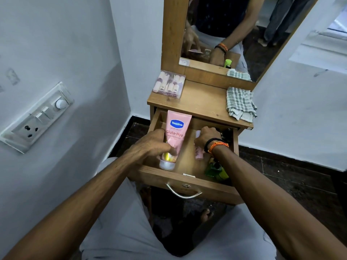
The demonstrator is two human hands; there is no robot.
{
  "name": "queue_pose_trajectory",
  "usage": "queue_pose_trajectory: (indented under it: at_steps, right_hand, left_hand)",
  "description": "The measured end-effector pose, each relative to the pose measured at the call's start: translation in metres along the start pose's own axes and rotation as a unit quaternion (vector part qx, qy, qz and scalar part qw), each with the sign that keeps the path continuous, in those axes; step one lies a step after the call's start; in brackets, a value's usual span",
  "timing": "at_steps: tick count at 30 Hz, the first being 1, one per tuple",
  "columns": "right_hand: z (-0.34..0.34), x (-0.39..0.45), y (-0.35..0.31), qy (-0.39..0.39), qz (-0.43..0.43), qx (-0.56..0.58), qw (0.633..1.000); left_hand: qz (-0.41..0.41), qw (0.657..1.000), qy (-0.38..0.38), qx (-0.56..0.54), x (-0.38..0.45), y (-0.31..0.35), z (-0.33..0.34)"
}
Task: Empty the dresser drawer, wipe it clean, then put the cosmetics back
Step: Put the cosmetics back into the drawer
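The wooden dresser drawer (187, 182) stands pulled out below the dresser top. My left hand (150, 145) grips a pink Vaseline lotion tube (177, 128) near its white cap, the tube lying along the drawer's left side. My right hand (206, 136), with an orange and black wristband, is curled round a small pink tube (199, 154) in the drawer's middle. A green bottle (216, 170) lies in the drawer's front right corner, partly under my right forearm.
On the dresser top (202, 102) sit a clear box of small pink bottles (169, 84) at the left and a checked cloth (240, 103) at the right. A mirror (225, 34) rises behind. A wall with a switch panel (37, 117) is close on the left.
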State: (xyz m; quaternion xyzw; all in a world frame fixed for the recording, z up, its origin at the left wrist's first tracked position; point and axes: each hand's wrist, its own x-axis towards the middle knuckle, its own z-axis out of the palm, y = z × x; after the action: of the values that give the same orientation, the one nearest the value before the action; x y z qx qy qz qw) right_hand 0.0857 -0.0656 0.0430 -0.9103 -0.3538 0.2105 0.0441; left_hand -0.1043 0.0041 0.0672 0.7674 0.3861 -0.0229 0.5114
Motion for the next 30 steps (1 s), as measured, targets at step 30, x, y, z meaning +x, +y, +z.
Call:
queue_pose_trajectory:
  at_steps: [30]
  right_hand:
    - [0.003, -0.011, 0.009, 0.107, -0.044, -0.110, 0.987]
  left_hand:
    - [-0.071, 0.996, -0.025, -0.049, 0.019, 0.009, 0.023]
